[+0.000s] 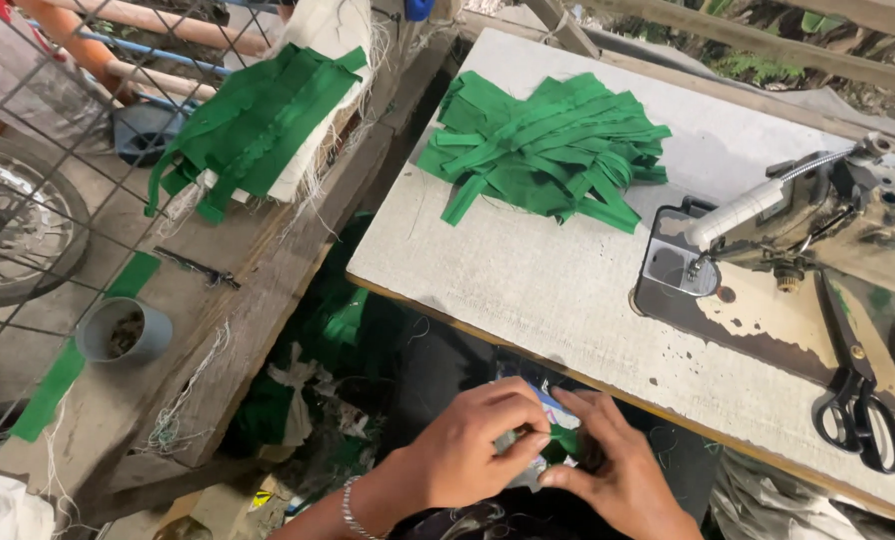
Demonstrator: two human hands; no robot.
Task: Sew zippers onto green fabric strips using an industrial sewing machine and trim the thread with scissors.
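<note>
Two hands | left hand grip pinching green strip | right hand grip pinching same strip, fingers touching

You have a small green fabric piece low in the frame, just right of the bottom centre, below the near edge of the desk. Only a little of it shows: a short, bright green scrap, folded or bunched, peeking out between your fingers. Your left hand pinches it from the left with thumb and fingertips closed on it, and your right hand meets it from the right, fingertips touching the same scrap. Its full shape and length are hidden by your fingers.
</note>
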